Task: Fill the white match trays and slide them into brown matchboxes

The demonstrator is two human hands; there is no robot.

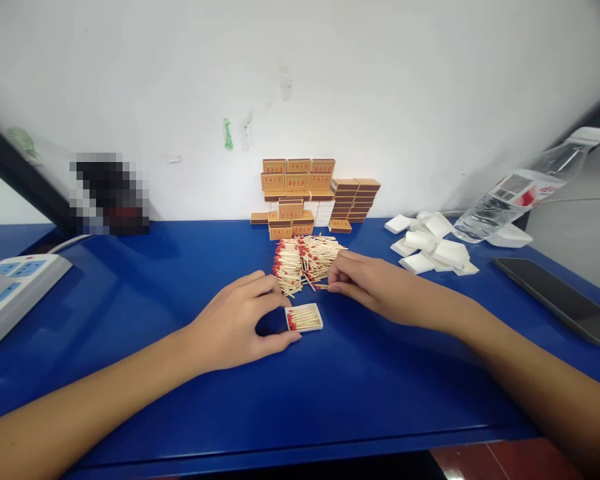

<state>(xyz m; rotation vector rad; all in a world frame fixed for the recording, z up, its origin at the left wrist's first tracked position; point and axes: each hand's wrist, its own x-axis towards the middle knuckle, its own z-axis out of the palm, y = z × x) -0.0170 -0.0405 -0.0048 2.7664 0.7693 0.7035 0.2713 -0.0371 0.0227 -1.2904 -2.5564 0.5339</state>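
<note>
A small white matchbox tray with several red-tipped matches in it lies on the blue table. My left hand curls around the tray's left side, thumb and forefinger at its edge. My right hand reaches into the loose pile of matches just behind the tray, its fingertips pinched on a match or two at the pile's front edge.
Stacked orange matchboxes stand against the white wall. A heap of empty white trays lies at the right, with a plastic bottle on its side and a dark phone. A power strip sits at the left edge.
</note>
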